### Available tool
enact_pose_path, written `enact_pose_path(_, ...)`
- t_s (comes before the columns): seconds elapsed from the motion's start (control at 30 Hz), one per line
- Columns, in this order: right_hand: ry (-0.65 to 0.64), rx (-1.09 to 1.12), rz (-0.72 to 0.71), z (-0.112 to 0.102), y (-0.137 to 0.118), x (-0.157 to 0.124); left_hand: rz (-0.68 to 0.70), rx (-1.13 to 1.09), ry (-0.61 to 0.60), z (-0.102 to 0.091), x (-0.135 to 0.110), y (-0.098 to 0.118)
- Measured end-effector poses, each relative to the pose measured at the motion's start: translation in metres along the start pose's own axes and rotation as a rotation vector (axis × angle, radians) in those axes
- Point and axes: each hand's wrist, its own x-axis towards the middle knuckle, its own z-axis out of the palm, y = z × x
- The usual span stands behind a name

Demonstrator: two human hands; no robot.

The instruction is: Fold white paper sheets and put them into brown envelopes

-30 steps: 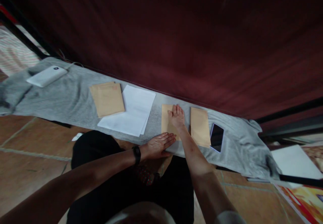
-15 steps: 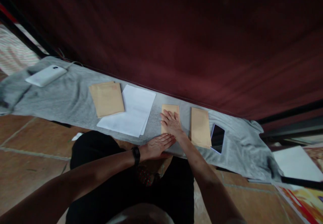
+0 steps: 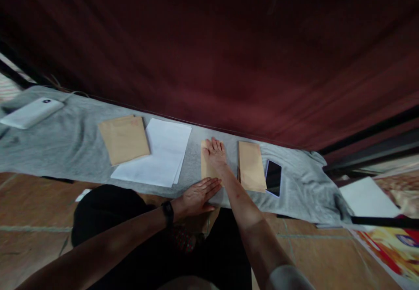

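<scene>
A brown paper envelope (image 3: 207, 168) lies upright on the grey cloth in front of me, partly covered by both hands. My right hand (image 3: 216, 155) presses flat on its upper part, fingers stretched out. Across its lower end rests my left hand (image 3: 199, 194), fingers extended and thumb apart, with a dark band on the wrist. To the right is a stack of brown envelopes (image 3: 252, 165). On the left, more brown envelopes (image 3: 126, 139) overlap several white paper sheets (image 3: 160, 152).
A grey cloth (image 3: 81, 150) covers the long narrow surface. A phone (image 3: 273, 177) touches the right stack; a white device (image 3: 31, 113) with a cable lies far left. Dark red fabric (image 3: 209, 63) hangs behind. A white board (image 3: 369, 198) is at far right.
My right hand has slid toward the upper end of the envelope. The left hand stays at its lower edge. The whole view has shifted a little, moving things left.
</scene>
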Motion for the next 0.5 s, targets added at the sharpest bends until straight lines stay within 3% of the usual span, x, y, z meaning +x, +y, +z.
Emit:
enact_pose_path(0.23,0.024,-0.001,0.040,0.003,0.007,-0.026,0.001,0.060,0.018,0.002,-0.001,0.000)
enact_pose_path(0.5,0.048,-0.008,0.012,-0.002,0.021,-0.095,-0.013,0.111,0.041,0.001,-0.003,0.001)
